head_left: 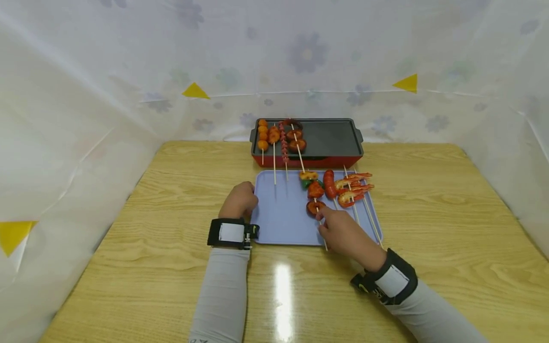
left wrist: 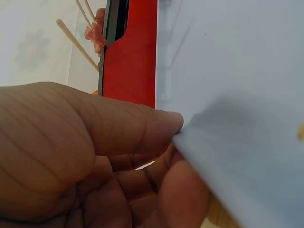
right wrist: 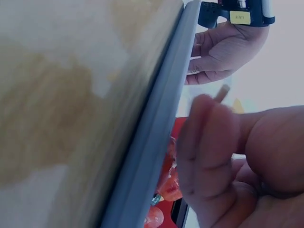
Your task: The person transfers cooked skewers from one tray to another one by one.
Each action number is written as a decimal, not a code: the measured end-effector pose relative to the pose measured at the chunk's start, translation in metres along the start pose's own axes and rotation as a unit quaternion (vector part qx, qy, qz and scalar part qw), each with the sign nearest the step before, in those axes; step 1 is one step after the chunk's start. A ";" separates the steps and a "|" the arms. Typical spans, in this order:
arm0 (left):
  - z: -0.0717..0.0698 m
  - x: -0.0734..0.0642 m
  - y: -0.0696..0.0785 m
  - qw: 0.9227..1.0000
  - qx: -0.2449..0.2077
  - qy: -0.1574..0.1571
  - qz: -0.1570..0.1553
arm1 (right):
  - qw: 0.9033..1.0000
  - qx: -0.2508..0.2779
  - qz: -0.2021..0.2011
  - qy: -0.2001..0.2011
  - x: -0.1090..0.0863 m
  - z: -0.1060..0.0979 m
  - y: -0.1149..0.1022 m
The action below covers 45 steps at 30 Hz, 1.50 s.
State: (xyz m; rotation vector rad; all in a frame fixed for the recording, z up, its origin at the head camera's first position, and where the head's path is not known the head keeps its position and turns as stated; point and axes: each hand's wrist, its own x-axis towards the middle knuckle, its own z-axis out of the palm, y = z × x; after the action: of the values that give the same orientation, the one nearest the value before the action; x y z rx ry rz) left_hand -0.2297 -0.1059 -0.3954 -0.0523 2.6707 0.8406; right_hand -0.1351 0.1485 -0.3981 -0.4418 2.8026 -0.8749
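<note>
My left hand [head_left: 239,200] grips the left rim of a pale blue tray [head_left: 280,221]. In the left wrist view, the thumb [left wrist: 152,124] lies on top of the tray's edge, with curled fingers beneath. My right hand [head_left: 346,234] pinches the stick of a mixed skewer [head_left: 315,190] over the tray's middle. Yellow, green and red pieces and a mushroom-like slice are threaded on it. The stick's end [right wrist: 222,93] pokes out between the fingertips in the right wrist view. Just right of this skewer, a sausage skewer [head_left: 330,184] and shrimp skewers [head_left: 351,196] lie on the tray.
Behind the tray stands a red-sided grill with a dark plate [head_left: 328,136]. On its left half lie orange ball skewers [head_left: 263,136], a pink skewer [head_left: 283,143] and a mushroom skewer [head_left: 296,139], sticks pointing toward me. A flowered curtain [head_left: 306,57] hangs behind the wooden table [head_left: 171,214].
</note>
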 end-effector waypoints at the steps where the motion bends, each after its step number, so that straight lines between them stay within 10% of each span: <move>1: 0.000 0.000 0.000 1.000 0.000 0.000 0.000 | 1.000 0.000 -0.004 -0.001 0.000 0.000 0.000; 10: -0.001 0.001 -0.002 1.000 0.000 -0.003 -0.008 | 0.999 -0.020 -0.020 -0.022 -0.002 -0.011 -0.001; 27: 0.000 0.001 0.000 1.000 -0.010 0.000 -0.013 | 0.987 -0.098 -0.101 0.077 -0.002 -0.041 0.020; 45: 0.001 0.003 -0.002 1.000 -0.008 -0.003 -0.010 | 0.990 0.043 0.129 0.047 -0.005 -0.093 0.079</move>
State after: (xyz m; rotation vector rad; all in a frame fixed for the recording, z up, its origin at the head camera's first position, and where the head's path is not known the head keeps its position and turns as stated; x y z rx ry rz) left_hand -0.2323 -0.1068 -0.3979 -0.0818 2.6538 0.8550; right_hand -0.1714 0.2616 -0.3678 -0.0236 2.8067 -0.9755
